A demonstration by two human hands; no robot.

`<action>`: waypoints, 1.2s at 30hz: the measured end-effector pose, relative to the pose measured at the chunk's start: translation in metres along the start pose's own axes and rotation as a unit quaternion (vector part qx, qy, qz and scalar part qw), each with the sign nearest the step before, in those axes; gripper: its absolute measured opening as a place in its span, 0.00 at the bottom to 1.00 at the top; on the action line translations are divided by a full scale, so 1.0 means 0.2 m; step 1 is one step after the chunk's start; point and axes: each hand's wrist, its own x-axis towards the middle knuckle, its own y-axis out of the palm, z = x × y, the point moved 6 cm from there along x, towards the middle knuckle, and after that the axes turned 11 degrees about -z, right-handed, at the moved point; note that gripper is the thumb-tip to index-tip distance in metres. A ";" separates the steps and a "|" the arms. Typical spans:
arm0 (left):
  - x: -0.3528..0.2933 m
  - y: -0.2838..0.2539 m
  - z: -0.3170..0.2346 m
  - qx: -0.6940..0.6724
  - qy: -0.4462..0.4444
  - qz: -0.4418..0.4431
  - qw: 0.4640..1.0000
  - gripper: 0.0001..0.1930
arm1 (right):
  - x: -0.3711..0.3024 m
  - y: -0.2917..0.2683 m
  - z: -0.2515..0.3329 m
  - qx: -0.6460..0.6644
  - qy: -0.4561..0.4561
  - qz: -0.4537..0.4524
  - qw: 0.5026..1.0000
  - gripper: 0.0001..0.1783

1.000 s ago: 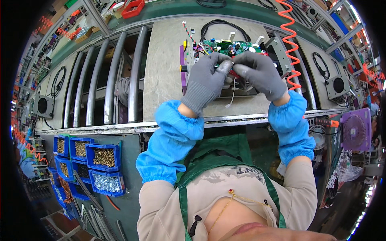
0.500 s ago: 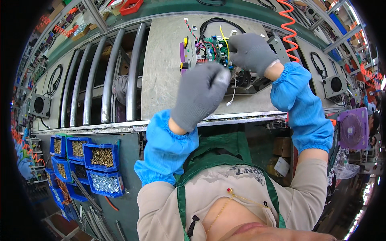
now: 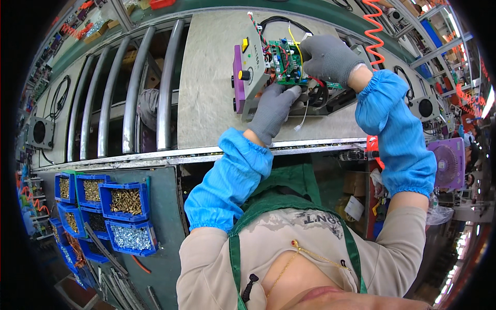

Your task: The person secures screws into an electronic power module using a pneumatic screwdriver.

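Over the person's shoulder, as the head view has it, the uncovered electronic unit (image 3: 252, 77) sits on the metal plate (image 3: 201, 116), its purple front (image 3: 238, 77) toward the left, with the green circuit board (image 3: 285, 77) exposed between the two gloved hands. The left hand (image 3: 274, 109) is bent in at the near edge, thumb by the board; whether it grips or merely rests there, I can't tell from here. The right hand (image 3: 328, 61) is curled over the board's right side, just beside the upright yellow wire (image 3: 295, 41); its fingertips are hidden, so I can't say how tightly they are drawn together or what they hold. I'd brace the unit with the left, handle leads by their plugs rather than pull on the wire, and mind the white plug (image 3: 298, 127) dangling near the left wrist, which could snag.
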 end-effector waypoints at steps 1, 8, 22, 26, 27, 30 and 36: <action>0.00 0.00 0.00 -0.003 -0.009 0.001 1.000 0.15 | 0.01 0.00 0.01 -0.009 0.005 0.009 1.000 0.14; -0.02 0.04 -0.02 -0.125 -0.029 0.004 0.992 0.13 | 0.10 0.04 0.12 -0.098 -0.030 0.067 0.993 0.16; 0.01 0.09 -0.01 -0.280 -0.051 -0.041 0.958 0.11 | -0.01 0.06 0.01 -0.106 -0.062 -0.058 0.991 0.16; 0.02 0.11 -0.01 -0.283 -0.045 -0.026 0.958 0.18 | -0.05 0.03 -0.03 -0.024 -0.025 -0.044 0.998 0.16; 0.02 0.12 0.00 -0.283 -0.045 -0.027 0.958 0.18 | -0.05 0.03 -0.03 -0.020 -0.024 -0.059 0.998 0.16; 0.04 0.13 0.02 -0.292 -0.006 -0.012 0.956 0.20 | -0.04 0.04 -0.04 -0.001 -0.012 -0.054 0.998 0.16; 0.07 0.18 0.02 -0.228 -0.003 -0.110 0.967 0.23 | 0.05 0.07 -0.04 0.046 -0.029 0.038 0.998 0.17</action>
